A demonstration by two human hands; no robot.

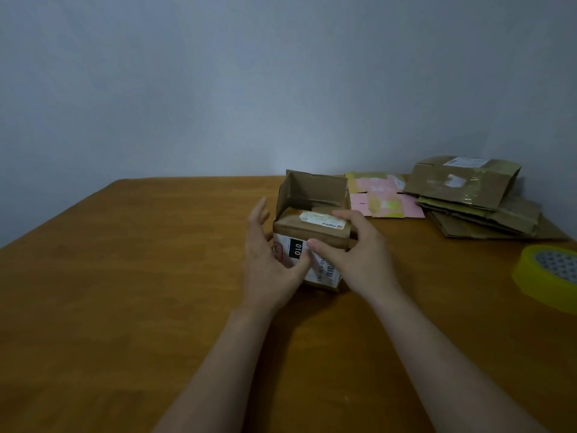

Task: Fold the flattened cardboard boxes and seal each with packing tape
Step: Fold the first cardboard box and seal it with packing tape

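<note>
A small brown cardboard box with white shipping labels stands on the wooden table, its far flap upright and its near flap folded down. My right hand grips the box's right side, fingers curled over the folded flap and thumb on the front label. My left hand is at the box's left side with fingers straight and spread, its thumb touching the front face. A roll of yellow packing tape lies at the right edge.
A stack of flattened brown boxes lies at the back right. Flattened pink and yellow cartons lie just behind the box. A plain grey wall stands behind the table.
</note>
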